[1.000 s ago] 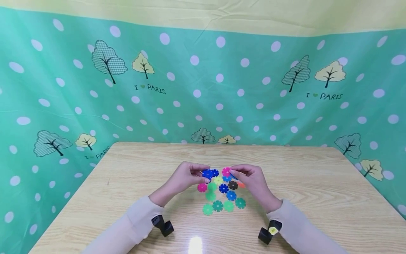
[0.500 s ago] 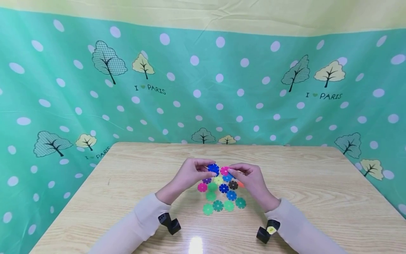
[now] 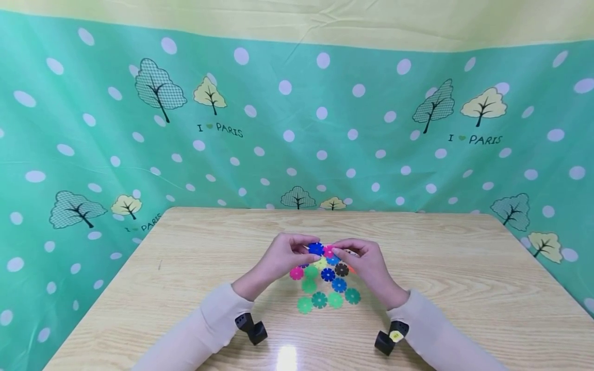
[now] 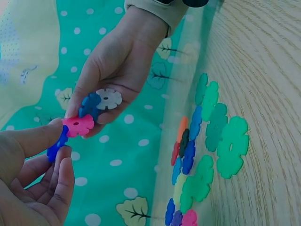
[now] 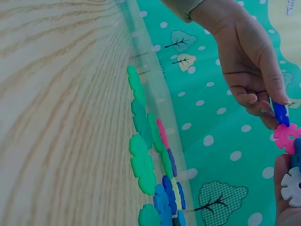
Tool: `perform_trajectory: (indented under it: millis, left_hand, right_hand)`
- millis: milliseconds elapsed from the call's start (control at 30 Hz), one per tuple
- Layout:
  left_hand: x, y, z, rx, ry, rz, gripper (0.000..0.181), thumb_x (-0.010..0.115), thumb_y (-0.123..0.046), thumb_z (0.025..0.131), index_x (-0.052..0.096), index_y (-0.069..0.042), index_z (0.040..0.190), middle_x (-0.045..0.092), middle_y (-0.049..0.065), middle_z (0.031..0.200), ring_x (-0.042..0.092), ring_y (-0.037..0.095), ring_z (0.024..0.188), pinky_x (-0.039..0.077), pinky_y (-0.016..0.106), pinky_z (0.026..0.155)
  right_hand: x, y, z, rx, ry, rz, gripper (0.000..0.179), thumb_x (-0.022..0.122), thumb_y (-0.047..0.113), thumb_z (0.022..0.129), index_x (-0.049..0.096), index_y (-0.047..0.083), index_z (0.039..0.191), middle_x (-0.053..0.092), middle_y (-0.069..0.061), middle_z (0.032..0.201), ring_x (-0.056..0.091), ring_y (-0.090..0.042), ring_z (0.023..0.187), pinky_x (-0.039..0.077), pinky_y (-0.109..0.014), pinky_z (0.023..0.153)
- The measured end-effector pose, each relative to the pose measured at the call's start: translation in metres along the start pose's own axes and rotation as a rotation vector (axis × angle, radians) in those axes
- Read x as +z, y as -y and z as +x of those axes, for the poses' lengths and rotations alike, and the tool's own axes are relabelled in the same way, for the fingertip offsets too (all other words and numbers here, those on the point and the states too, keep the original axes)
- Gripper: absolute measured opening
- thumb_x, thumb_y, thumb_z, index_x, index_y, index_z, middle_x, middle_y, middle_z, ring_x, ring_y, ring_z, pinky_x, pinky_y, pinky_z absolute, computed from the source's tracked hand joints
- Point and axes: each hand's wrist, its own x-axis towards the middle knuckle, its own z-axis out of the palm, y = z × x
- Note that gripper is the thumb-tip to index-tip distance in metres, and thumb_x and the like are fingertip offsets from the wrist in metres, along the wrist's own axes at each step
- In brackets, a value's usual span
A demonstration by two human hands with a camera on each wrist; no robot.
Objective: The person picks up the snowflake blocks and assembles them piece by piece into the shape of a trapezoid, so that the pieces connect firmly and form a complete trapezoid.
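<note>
My left hand (image 3: 282,256) pinches a dark blue snowflake disc (image 3: 316,249) between thumb and fingers. Facing it, my right hand (image 3: 370,262) holds a pink snowflake disc (image 3: 327,251) by its edge. In the left wrist view, the pink disc joins a medium blue disc (image 4: 89,108), with a white disc (image 4: 101,100) at the end against the right hand's fingers. The dark blue disc (image 4: 57,147) stands on edge at the pink one's rim, their slots overlapping in this view. Both hands are raised over the back of the loose discs.
Several loose snowflake discs lie on the wooden table (image 3: 185,288) below the hands: light green ones (image 3: 304,305), teal ones (image 3: 352,296), a brown one (image 3: 341,269), a pink one (image 3: 296,273) and blue ones (image 3: 339,285). A green dotted curtain (image 3: 260,118) hangs behind the table.
My left hand has moved right and brought the dark blue disc against the pink one. My right hand has shifted slightly left with the pink disc.
</note>
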Motion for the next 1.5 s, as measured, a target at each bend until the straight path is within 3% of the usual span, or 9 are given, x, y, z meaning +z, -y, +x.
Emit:
perform_trajectory:
  millis: [167, 400, 667, 800, 1133, 1367, 1500]
  left_hand:
    - [0.001, 0.001, 0.0, 0.014, 0.008, 0.021, 0.041, 0.073, -0.011, 0.082, 0.063, -0.002, 0.121, 0.066, 0.004, 0.076, 0.061, 0.039, 0.077, 0.055, 0.045, 0.063]
    - [0.004, 0.001, 0.0, 0.081, 0.016, 0.073, 0.035, 0.073, -0.012, 0.083, 0.066, -0.001, 0.115, 0.065, 0.002, 0.076, 0.058, 0.014, 0.067, 0.05, 0.021, 0.056]
    - [0.01, 0.002, -0.003, 0.149, 0.024, 0.116, 0.031, 0.069, -0.01, 0.085, 0.066, 0.0, 0.114, 0.067, 0.004, 0.081, 0.059, 0.011, 0.07, 0.053, 0.021, 0.063]
    - [0.011, 0.003, -0.002, 0.145, 0.018, 0.125, 0.031, 0.069, -0.01, 0.085, 0.065, 0.0, 0.114, 0.067, 0.003, 0.081, 0.059, 0.009, 0.07, 0.054, 0.021, 0.063]
    - [0.011, 0.011, 0.0, 0.089, 0.026, 0.065, 0.035, 0.073, -0.009, 0.081, 0.066, 0.003, 0.113, 0.067, 0.007, 0.082, 0.058, 0.011, 0.071, 0.052, 0.02, 0.063]
    - [0.007, 0.019, -0.001, 0.064, 0.035, 0.053, 0.041, 0.074, -0.013, 0.081, 0.063, 0.0, 0.119, 0.069, 0.008, 0.095, 0.062, 0.014, 0.083, 0.054, 0.021, 0.072]
    - [0.001, 0.029, -0.003, 0.06, 0.042, 0.054, 0.045, 0.076, -0.013, 0.079, 0.061, 0.001, 0.12, 0.068, 0.014, 0.102, 0.064, 0.017, 0.088, 0.054, 0.021, 0.075]
  right_hand:
    - [0.0, -0.002, 0.0, -0.021, 0.016, 0.018, 0.018, 0.069, 0.018, 0.086, 0.072, 0.003, 0.096, 0.071, -0.008, 0.096, 0.065, -0.015, 0.087, 0.057, -0.036, 0.071]
    - [0.0, -0.002, 0.0, -0.046, 0.029, 0.022, 0.014, 0.069, 0.014, 0.086, 0.072, 0.003, 0.094, 0.071, -0.009, 0.095, 0.066, -0.017, 0.082, 0.057, -0.033, 0.069]
    - [0.0, 0.0, -0.001, -0.066, 0.03, 0.021, 0.008, 0.067, 0.001, 0.085, 0.071, -0.002, 0.091, 0.07, -0.015, 0.093, 0.064, -0.014, 0.076, 0.053, -0.023, 0.062]
    - [0.001, 0.0, -0.001, -0.057, 0.028, 0.005, 0.008, 0.068, 0.005, 0.085, 0.071, 0.001, 0.09, 0.07, -0.012, 0.092, 0.063, -0.015, 0.075, 0.052, -0.023, 0.061]
    - [0.0, 0.0, -0.002, -0.05, 0.094, -0.062, 0.012, 0.07, 0.018, 0.086, 0.072, 0.008, 0.091, 0.071, -0.006, 0.09, 0.064, -0.035, 0.08, 0.055, -0.037, 0.065]
    - [0.0, 0.008, -0.005, -0.044, 0.094, -0.047, 0.01, 0.068, 0.01, 0.086, 0.071, 0.003, 0.093, 0.071, -0.01, 0.091, 0.066, -0.015, 0.077, 0.056, -0.036, 0.068]
    - [-0.003, 0.004, -0.005, -0.019, 0.084, -0.057, 0.012, 0.068, 0.011, 0.086, 0.071, 0.004, 0.094, 0.071, -0.01, 0.093, 0.066, -0.018, 0.08, 0.057, -0.035, 0.069]
